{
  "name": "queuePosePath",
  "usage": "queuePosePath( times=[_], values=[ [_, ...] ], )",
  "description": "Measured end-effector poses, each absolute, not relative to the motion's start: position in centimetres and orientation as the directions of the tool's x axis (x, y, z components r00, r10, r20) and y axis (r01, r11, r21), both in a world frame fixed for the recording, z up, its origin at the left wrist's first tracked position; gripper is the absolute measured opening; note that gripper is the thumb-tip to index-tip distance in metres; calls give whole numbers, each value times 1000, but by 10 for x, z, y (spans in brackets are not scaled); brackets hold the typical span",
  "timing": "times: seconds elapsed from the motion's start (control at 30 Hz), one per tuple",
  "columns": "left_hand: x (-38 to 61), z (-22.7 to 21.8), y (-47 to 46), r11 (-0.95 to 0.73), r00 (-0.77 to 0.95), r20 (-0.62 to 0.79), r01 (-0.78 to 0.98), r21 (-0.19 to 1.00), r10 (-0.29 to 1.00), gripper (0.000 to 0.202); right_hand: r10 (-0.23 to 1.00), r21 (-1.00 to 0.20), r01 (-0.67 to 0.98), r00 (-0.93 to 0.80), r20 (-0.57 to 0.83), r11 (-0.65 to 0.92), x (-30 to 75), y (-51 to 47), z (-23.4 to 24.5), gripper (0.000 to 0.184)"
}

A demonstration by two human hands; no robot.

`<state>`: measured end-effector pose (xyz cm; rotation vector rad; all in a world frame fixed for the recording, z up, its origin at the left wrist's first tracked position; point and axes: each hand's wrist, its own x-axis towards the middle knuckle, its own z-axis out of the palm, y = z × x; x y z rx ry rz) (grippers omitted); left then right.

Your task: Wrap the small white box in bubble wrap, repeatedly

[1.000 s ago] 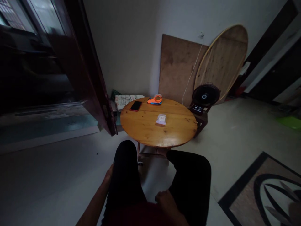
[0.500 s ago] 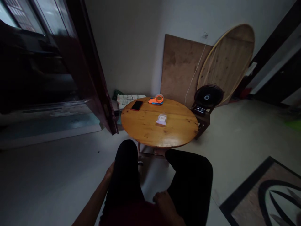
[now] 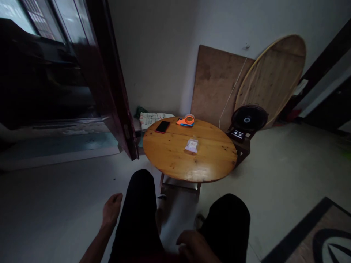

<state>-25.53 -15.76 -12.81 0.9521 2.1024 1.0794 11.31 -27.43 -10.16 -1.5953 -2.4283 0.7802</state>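
My left hand (image 3: 112, 209) is raised beside my left knee, its fingers loosely curled together with nothing visible in them. Low between my thighs hovers my right hand (image 3: 194, 245), bent at the fingers with a gap between them; it holds nothing that I can see. Both hands are apart from the round wooden table (image 3: 167, 155) in front of my knees. On it lies a small clear plastic packet (image 3: 191, 145) with something white inside. Farther back are an orange and blue tape dispenser (image 3: 187, 120) and a dark-screened phone (image 3: 162, 126) with a red edge.
A black round fan (image 3: 249, 119) stands on a wooden stool (image 3: 242, 146) right of the table. Behind it, a round wooden board (image 3: 274, 73) and a brown panel (image 3: 216, 80) lean on the wall. A dark glossy door frame (image 3: 117, 84) rises at left.
My left hand has come off my left thigh and moved outward to the left. My knees have spread apart, the right one lower in view. The table things have stayed in place.
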Motion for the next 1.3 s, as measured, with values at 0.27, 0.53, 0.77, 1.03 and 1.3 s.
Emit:
queuePosePath(
  times=[0.27,0.53,0.77,1.03,1.3],
  values=[
    [-153,-7,-105,-305,-109,414,514,801,904,19,944,-722,609,-172,282,327,172,-154,33,26],
    [-30,26,11,-584,299,510,534,611,807,25,862,-660,679,81,501,320,194,12,54,24],
    [8,22,58,-518,272,445,533,669,853,37,897,-451,846,-70,436,285,197,99,41,30],
    [11,17,57,-521,308,421,532,667,853,39,916,-490,811,-132,379,320,199,117,40,12],
    [15,12,62,-510,296,418,565,648,859,31,888,-642,619,-244,390,452,192,94,49,13]
  ],
)
